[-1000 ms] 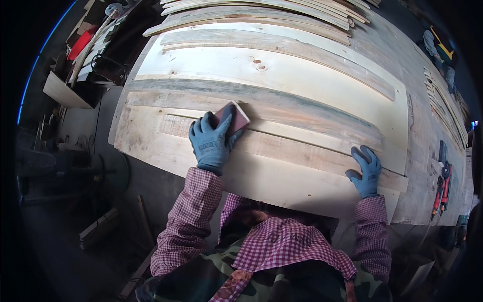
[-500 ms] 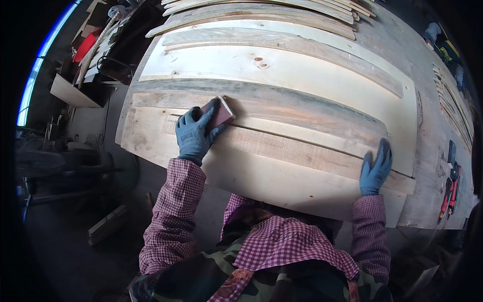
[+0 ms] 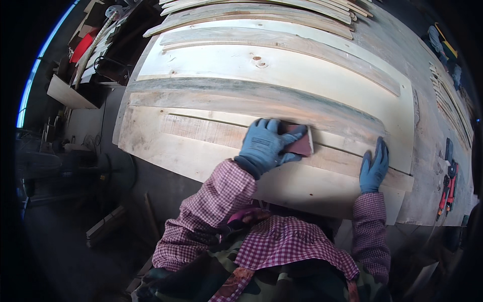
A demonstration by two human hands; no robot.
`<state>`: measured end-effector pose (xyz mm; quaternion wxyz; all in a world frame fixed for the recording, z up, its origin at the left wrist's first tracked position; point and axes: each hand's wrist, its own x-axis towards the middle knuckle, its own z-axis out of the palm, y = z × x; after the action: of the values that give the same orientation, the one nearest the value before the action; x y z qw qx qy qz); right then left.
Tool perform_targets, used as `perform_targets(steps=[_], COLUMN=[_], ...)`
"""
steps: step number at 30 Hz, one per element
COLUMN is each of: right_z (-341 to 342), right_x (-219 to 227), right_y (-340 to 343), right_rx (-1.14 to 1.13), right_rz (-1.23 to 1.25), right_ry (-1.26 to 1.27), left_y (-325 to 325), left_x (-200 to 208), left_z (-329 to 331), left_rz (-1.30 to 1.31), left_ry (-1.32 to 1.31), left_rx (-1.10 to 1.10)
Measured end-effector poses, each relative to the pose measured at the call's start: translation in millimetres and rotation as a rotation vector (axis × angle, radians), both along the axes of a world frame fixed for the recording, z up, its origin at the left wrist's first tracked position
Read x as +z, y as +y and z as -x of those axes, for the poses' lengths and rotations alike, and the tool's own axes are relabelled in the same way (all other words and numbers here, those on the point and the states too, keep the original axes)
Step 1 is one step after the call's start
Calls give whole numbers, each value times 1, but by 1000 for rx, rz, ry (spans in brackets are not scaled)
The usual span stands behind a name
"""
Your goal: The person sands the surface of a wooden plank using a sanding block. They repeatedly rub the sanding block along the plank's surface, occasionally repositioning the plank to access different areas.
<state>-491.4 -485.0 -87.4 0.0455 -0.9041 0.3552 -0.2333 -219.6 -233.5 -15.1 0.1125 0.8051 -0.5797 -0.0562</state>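
My left hand (image 3: 264, 146), in a blue-grey work glove, is closed around a reddish-brown sanding block (image 3: 302, 143) with a pale edge. The block lies on a narrow pale plank (image 3: 206, 133) near the front of the table, just right of the middle. Toward the right end of that plank rests my right hand (image 3: 374, 168), gloved alike, fingers stretched out and touching the wood. Directly behind runs a wider plank (image 3: 236, 95) with a dark grey-green far edge. A dark narrow gap shows along the far side of the narrow plank.
Another plank (image 3: 282, 40) lies farther back on a pale board (image 3: 211, 61). Stacked strips (image 3: 261, 12) sit at the far edge. Red-and-black power tools (image 3: 449, 189) lie at the right, with more slats (image 3: 445, 95) behind. Dark machinery (image 3: 75, 168) stands at left.
My left hand has slid the sanding block to the right along the plank, from left of the middle to right of it. My right hand stays nearly in place.
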Motion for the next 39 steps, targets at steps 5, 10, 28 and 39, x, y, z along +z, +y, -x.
perform_targets(steps=[5,10,28,39], right_z=[-10,-14,-6,-11], right_x=[0,1,-5,-5], right_y=[5,8,4,8], right_rx=[32,33,-14,-27], right_rz=[34,19,10,24], right_ry=[16,-16,-92,-27], left_y=[117,63,106,-22], left_x=[29,15,-22,-37], left_z=[-127,-107,-84,79], left_rz=[-229,-144,142,251], left_ry=[2,-34,-247,-132], left_rx=[129,-169,186,88])
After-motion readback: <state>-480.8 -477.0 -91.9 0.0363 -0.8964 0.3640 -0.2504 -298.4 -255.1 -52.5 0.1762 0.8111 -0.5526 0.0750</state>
